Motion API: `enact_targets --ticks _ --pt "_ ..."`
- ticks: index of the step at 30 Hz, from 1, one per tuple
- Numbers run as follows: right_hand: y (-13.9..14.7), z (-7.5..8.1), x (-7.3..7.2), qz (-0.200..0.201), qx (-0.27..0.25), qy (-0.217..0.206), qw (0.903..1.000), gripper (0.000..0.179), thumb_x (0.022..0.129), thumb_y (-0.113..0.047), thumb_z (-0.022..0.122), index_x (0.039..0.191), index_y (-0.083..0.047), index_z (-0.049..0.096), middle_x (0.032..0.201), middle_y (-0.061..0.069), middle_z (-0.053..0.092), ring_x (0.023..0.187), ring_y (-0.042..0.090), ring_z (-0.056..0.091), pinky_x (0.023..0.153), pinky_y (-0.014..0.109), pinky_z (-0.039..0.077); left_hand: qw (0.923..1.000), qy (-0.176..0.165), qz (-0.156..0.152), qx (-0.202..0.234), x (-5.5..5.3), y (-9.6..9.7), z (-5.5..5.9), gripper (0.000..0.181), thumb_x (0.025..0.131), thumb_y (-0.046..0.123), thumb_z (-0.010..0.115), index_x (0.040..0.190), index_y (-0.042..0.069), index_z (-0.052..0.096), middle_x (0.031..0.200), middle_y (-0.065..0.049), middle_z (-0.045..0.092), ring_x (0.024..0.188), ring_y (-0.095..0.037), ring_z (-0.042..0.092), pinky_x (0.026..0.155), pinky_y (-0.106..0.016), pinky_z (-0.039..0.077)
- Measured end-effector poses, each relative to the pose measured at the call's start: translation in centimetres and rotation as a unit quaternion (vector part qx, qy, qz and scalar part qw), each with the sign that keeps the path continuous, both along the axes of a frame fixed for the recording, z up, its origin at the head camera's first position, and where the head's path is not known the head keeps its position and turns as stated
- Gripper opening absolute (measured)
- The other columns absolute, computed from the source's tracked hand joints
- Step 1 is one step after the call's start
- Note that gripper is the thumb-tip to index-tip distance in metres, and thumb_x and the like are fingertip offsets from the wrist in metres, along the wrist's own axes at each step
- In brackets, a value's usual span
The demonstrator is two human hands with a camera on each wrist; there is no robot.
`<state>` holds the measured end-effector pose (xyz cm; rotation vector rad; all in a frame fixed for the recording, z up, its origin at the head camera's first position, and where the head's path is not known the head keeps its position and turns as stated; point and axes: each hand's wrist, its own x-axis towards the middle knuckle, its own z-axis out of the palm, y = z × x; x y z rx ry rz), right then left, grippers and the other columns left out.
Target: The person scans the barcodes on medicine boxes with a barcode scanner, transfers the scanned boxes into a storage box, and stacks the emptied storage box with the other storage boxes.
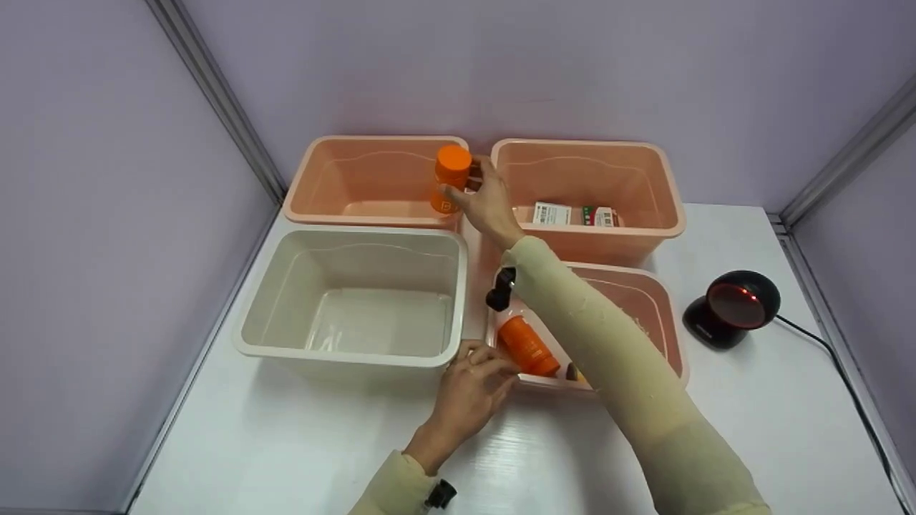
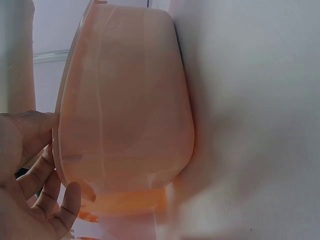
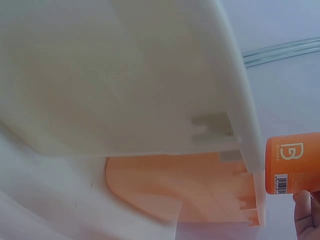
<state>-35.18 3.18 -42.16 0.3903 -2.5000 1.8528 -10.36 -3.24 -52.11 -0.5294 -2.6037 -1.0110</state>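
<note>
In the head view my right hand (image 1: 491,206) holds an orange bottle (image 1: 453,170) upright, thumb and fingers around its side. The bottle is over the right end of the far left pink bin (image 1: 386,220). In the right wrist view the bottle (image 3: 290,162) shows a white logo and a barcode. My left hand (image 1: 469,390) pinches the front left corner of the near right pink bin (image 1: 662,297). The left wrist view shows thumb and fingers at that bin's rim (image 2: 59,130). A second orange bottle (image 1: 528,345) lies inside this bin, partly behind my right arm.
A pale grey bin (image 1: 458,286) stands at near left. The far right pink bin (image 1: 673,193) contains a white labelled box (image 1: 552,213) and a green, white and red box (image 1: 600,216). A black scanner (image 1: 733,304) with a cable stands at the right. Walls enclose the table.
</note>
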Motion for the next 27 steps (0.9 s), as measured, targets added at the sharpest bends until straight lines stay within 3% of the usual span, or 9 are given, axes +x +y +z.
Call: enact_targets --ticks 12,21,27 --pt "-0.4 -0.5 0.0 0.014 0.022 0.030 0.9992 0.067 0.090 -0.024 0.075 0.146 -0.015 0.040 0.142 0.007 0.054 0.130 0.023 0.055 0.109 0.035 0.047 1.0000 0.004 -0.001 0.002 0.0 -0.1 0.1 0.012 0.087 0.024 0.078 0.099 0.023 0.078 0.097 0.010 0.069 0.107 -0.013 0.053 0.090 -0.032 0.048" --pt "-0.4 -1.3 0.1 0.027 0.058 0.014 0.9978 0.068 0.091 -0.022 0.074 0.149 -0.015 0.040 0.141 0.008 0.056 0.126 0.023 0.058 0.108 0.033 0.048 1.0000 0.004 0.002 -0.003 0.2 0.0 0.1 0.012 0.086 0.024 0.079 0.098 0.025 0.078 0.096 0.010 0.068 0.107 -0.013 0.053 0.090 -0.032 0.048" --pt "-0.3 -1.1 0.1 0.032 0.042 0.019 0.9984 0.061 0.092 -0.018 0.072 0.147 -0.012 0.045 0.140 0.010 0.058 0.125 0.025 0.059 0.107 0.032 0.048 1.0000 0.004 -0.002 0.000 0.2 0.0 0.2 0.012 0.087 0.025 0.078 0.098 0.024 0.078 0.097 0.009 0.069 0.107 -0.013 0.053 0.090 -0.032 0.048"
